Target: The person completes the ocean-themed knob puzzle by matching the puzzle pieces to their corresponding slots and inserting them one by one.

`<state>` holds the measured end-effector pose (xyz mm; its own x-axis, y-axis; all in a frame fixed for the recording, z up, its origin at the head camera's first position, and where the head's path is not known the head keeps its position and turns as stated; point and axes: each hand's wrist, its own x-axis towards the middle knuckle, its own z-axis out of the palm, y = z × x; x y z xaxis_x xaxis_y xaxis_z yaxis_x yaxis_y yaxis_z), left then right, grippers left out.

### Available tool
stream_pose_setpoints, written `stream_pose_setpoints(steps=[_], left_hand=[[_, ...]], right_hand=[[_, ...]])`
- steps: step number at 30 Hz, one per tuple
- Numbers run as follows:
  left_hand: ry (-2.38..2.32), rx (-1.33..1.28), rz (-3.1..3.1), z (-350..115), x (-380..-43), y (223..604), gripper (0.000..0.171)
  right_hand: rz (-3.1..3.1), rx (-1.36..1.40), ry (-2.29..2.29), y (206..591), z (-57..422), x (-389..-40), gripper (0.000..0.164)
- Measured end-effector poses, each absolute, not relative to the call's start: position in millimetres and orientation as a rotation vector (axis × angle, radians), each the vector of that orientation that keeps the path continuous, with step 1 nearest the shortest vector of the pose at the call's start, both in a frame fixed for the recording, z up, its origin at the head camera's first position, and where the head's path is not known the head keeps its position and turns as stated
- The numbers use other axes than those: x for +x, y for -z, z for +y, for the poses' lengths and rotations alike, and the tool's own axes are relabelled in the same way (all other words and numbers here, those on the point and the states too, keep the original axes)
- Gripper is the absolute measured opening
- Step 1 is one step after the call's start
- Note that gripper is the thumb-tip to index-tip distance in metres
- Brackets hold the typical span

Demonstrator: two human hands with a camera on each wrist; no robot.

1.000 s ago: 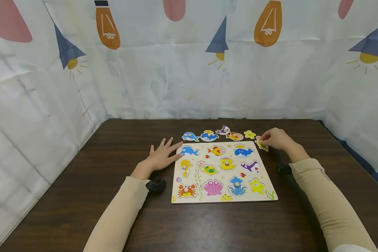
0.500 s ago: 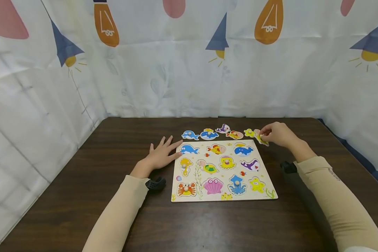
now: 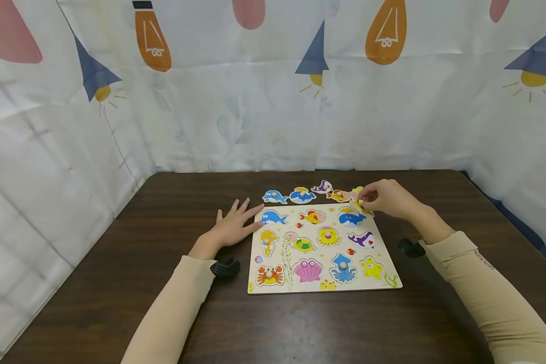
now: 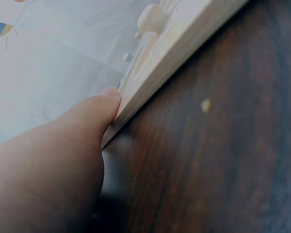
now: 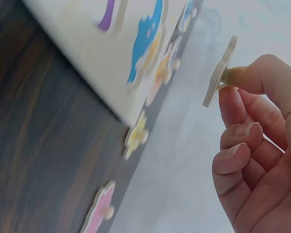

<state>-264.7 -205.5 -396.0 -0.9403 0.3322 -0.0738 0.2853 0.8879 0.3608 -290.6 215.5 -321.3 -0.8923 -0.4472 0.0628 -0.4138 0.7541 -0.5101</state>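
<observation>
My right hand [image 3: 393,198] pinches a pink and yellow wooden puzzle piece [image 5: 218,75] by its knob, thumb against fingertips. In the head view it is over the far right corner of the puzzle board [image 3: 279,290]; its picture is partly covered by my fingers. With fingers spread, my left hand [image 3: 229,226] rests at the board's far left corner, the thumb [image 4: 104,109] touching the edge. Knobbed crab [image 3: 277,275], squid [image 3: 343,275], seahorse [image 3: 267,247] and octopus [image 3: 327,242] pieces sit in the board. Other outlines show printed pictures without knobs.
Behind the board lie a light blue whale [image 3: 273,197], a dark blue whale [image 3: 302,197], a purple piece [image 3: 320,188] and a fish [image 3: 335,196]. A yellow star [image 5: 134,138] and a pink piece [image 5: 99,208] lie near its right corner. A patterned curtain [image 3: 255,126] surrounds the table.
My right hand has lifted the pink and yellow piece from the table and moved it left, over the board's far corner. The left hand stays in place.
</observation>
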Motion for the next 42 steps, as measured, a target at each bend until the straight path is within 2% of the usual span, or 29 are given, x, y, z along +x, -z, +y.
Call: stream_pose_setpoints(steps=[42], left_hand=[[-0.544,0.494,2.907,-206,-263,393,0.068]], right_hand=[[2.722,-1.123,0.688,326,128,-266,0.010]])
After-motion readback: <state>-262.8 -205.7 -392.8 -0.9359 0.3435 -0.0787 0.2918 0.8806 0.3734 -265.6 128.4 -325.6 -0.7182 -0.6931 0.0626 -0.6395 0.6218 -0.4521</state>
